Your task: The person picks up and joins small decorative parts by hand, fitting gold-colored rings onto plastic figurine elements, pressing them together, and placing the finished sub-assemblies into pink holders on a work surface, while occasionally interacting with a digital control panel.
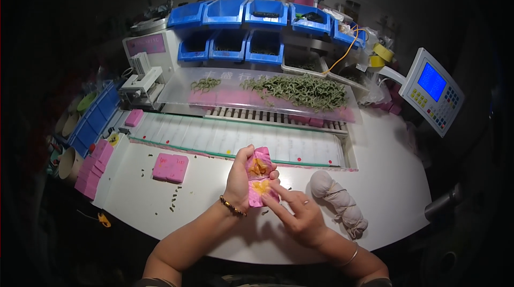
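Head view: left hand (239, 177) grips a pink block (261, 182); right hand (301, 213), loosely open, touches it.

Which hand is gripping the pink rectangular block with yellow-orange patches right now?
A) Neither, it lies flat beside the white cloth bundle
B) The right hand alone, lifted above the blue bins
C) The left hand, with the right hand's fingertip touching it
C: the left hand wraps the pink rectangular block from its left side, while the right hand puts a fingertip to its lower end.
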The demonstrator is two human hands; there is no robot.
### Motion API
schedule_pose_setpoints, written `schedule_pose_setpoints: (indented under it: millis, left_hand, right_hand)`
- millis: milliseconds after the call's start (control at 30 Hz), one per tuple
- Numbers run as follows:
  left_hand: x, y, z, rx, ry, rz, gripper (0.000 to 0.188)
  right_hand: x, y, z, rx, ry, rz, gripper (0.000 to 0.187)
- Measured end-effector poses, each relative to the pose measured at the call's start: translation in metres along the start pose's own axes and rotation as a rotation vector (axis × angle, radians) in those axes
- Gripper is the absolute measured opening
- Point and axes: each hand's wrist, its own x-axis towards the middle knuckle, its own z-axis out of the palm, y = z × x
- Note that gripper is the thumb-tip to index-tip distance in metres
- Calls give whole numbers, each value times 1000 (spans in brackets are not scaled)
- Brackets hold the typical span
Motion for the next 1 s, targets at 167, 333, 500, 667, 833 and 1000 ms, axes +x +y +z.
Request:
schedule_pose_setpoints:
  millis: [167, 333, 500, 667, 833, 1000]
  left_hand:
    - [3, -1, -8, 11, 51, 22, 44]
    - [6, -12, -8, 73, 100, -32, 42]
    - [10, -29, -11, 137, 116, -65, 42]
    - [3, -31, -13, 181, 179, 62, 41]
    - [0, -46, -3, 127, 216, 117, 38]
    - [-2, -31, -8, 171, 225, 115, 35]
  right_hand:
    - [-27, 28, -37, -253, -70, 241, 68]
    - [-59, 61, -55, -20, -348, 535, 84]
    - [-35, 51, -73, -191, -101, 335, 70]
    - [9, 14, -68, -308, 169, 122, 54]
    - [0, 9, -60, -218, -218, 84, 51]
    - [15, 5, -73, -291, 32, 118, 48]
